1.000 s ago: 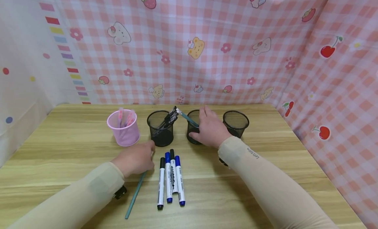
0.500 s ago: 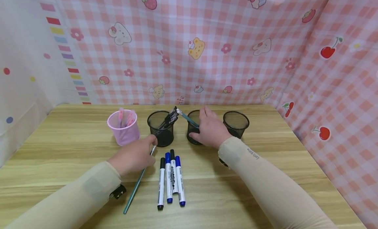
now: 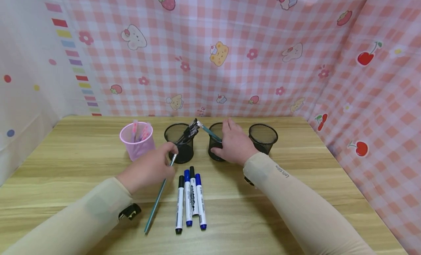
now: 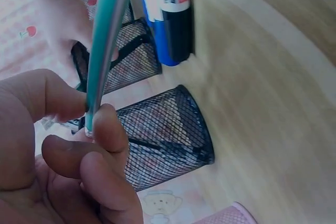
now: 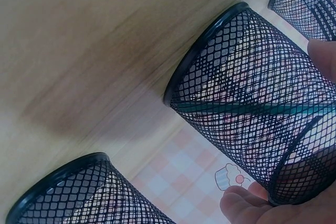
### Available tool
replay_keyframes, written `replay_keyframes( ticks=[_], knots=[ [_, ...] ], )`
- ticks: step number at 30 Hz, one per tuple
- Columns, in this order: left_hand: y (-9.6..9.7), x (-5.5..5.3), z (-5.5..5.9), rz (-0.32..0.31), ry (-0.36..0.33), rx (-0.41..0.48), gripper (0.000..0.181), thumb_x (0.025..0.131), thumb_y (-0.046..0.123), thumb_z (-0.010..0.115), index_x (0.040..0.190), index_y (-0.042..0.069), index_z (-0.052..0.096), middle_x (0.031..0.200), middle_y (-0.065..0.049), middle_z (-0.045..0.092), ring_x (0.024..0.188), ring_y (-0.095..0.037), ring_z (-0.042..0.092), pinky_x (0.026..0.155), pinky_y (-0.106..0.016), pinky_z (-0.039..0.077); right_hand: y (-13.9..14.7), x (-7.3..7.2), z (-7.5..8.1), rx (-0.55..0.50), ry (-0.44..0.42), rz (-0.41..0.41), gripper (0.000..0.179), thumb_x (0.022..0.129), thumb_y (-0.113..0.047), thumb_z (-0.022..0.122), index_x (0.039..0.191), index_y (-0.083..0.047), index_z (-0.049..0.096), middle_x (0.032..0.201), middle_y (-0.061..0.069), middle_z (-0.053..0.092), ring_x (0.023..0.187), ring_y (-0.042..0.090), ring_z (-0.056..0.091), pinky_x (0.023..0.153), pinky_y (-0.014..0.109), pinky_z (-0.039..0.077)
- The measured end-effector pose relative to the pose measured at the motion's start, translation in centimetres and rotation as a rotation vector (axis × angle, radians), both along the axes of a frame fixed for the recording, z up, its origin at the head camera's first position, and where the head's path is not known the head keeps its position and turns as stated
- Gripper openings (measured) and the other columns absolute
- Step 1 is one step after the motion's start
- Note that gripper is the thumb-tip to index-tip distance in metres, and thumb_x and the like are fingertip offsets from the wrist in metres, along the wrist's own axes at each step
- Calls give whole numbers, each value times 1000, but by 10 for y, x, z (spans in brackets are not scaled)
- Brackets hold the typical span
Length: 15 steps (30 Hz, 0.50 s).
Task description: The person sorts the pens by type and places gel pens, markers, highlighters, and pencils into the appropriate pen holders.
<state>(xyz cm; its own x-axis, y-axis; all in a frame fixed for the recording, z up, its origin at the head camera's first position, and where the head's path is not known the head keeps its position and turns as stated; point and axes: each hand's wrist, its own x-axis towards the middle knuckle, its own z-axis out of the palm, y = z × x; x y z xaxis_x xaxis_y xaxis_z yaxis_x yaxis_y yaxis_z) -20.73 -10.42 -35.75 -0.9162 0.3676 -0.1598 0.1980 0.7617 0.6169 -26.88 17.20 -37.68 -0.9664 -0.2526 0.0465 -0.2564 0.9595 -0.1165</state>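
The left hand (image 3: 148,171) pinches a teal pencil (image 3: 154,207) between the thumb and fingers, close to its pale end. The pencil slants over the tabletop (image 3: 306,149), left of the four markers (image 3: 188,196), with its lower end toward the near edge; whether this end touches the surface, I cannot tell. The right hand (image 3: 235,143) grips a mesh cup (image 5: 236,66) near the far edge, thumb on one side and fingers on the other; a second pencil (image 3: 208,131) leans inside it.

I judge the held pencil to be light and stiff, with a smooth, rather slippery surface. Held so near the end, it may swing or turn, and a hold closer to its middle should be steadier. The cup seems light also and easy to tip, so gripping it near the rim looks sensible.
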Motion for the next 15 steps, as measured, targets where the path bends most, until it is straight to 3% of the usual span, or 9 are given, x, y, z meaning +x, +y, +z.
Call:
replay_keyframes(
  ticks=[15],
  knots=[
    [6,-1,12,43,69,143,49,90,6,64,137,11,49,82,-6,62,62,-18,54,52,-28,46,0,1,0,3,6,3,108,94,-59,72,163,7,22,172,27,22,159,42,27,129,51,30]
  ],
)
